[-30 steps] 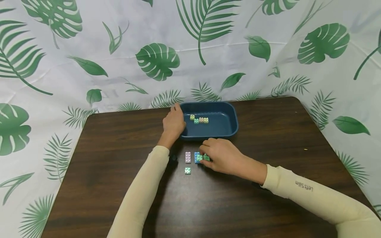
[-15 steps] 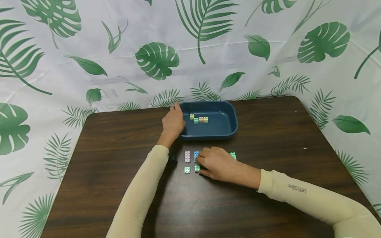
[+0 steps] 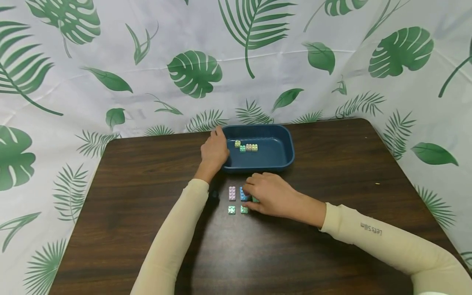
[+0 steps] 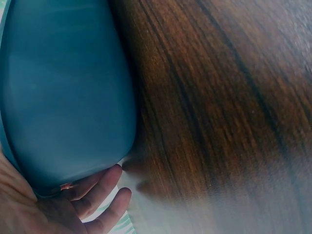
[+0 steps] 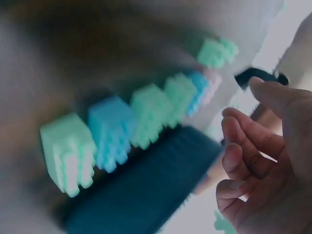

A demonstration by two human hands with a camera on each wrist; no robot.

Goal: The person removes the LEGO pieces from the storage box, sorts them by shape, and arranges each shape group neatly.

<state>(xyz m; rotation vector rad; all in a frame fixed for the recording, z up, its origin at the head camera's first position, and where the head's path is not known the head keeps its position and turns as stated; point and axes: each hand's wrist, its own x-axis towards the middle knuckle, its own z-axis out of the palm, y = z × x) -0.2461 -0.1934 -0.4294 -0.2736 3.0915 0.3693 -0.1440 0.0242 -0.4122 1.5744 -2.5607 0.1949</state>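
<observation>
My left hand (image 3: 215, 149) grips the left end of the dark blue tray (image 3: 274, 155), fingers curled around its outer wall, at the far edge of the brown table (image 3: 147, 164). Inside, left of the middle, lie a yellow block (image 3: 237, 144), a small green block (image 3: 242, 148), a peach block (image 3: 248, 147) and a pale yellow block (image 3: 255, 147), the last two side by side. My right hand (image 3: 273, 194) is on the near side of the tray, palm down over the blocks; its fingers are loosely bent, the thumb parted from them, with nothing between. The fingertips are at a blue block (image 3: 243, 194), though I can't tell if they touch it, and a larger green block (image 3: 255, 199) shows partly under them. To the left stands a lilac block (image 3: 232, 193), and nearer to me sit two mint squares (image 3: 231, 210), well apart from the tray. In the blurred right wrist view, another green block (image 5: 67, 146) and another blue block (image 5: 111, 124) continue the row.
</observation>
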